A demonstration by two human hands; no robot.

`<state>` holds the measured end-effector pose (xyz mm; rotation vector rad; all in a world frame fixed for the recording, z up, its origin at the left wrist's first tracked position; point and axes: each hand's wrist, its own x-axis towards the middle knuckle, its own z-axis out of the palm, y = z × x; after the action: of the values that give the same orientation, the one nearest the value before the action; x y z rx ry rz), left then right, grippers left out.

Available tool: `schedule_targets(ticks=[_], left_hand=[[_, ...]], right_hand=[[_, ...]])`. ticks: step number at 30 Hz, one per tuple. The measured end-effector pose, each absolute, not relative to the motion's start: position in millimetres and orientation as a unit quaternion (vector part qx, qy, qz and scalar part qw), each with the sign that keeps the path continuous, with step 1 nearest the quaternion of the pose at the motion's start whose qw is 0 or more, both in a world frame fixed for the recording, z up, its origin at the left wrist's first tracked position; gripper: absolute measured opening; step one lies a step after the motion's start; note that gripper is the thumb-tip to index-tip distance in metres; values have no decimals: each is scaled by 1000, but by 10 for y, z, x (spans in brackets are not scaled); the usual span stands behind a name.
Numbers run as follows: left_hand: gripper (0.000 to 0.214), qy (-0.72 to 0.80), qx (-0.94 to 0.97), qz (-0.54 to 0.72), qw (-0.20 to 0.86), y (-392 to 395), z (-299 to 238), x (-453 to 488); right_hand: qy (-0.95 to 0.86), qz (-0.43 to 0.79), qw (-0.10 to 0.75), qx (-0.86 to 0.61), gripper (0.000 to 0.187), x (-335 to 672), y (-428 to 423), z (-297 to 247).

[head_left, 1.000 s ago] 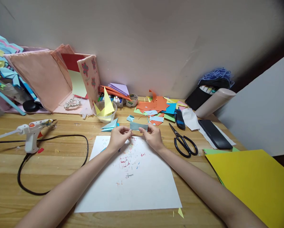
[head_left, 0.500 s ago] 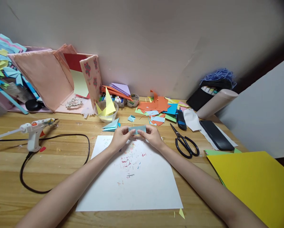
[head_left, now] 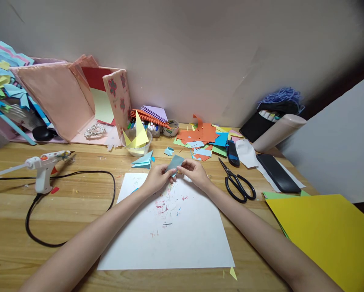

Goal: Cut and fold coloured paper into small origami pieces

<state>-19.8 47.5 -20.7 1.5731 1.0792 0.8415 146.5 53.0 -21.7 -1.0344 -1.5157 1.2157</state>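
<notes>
A small light-blue piece of paper (head_left: 175,162) is held up between my two hands, over the far edge of a white sheet (head_left: 169,247) marked with coloured smears. My left hand (head_left: 158,177) pinches its lower left part between thumb and fingers. On its right side, the fingertips of my right hand (head_left: 195,172) are closed on the edge. Just left of my hands lie folded light-blue paper pieces (head_left: 142,160). A smaller blue scrap (head_left: 169,151) rests behind the held paper. Black-handled scissors (head_left: 236,182) lie to the right of my right hand.
A white glue gun (head_left: 44,172) with a looping black cable stands at left. Behind are a clear cup (head_left: 138,148) with yellow paper and a pile of coloured scraps (head_left: 200,136). At right lie a utility knife (head_left: 232,153), a black phone-like slab (head_left: 277,173) and yellow sheets (head_left: 324,231).
The blue paper has turned from lying level between both hands to a tilted, upright position. My left hand has moved slightly right and down, and my right hand's grip has shifted.
</notes>
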Motion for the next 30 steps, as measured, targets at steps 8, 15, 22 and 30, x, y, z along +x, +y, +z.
schedule_targets(ticks=[8,15,22,30], left_hand=[[29,448,645,353,508,459,-180,-189],[31,460,652,343,496,474,-198,-182],[29,473,656,330,487,476,-206,-190],[27,471,652,326,497,478,-187,-182]], right_hand=[[-631,517,423,-395,15,1477,525,-275],[-616,448,458,-457,20,1475,515,-275],[-600,391,504,-483,22,1494,556,-292],[-585,353,530,-503,22,1512,548,-294]])
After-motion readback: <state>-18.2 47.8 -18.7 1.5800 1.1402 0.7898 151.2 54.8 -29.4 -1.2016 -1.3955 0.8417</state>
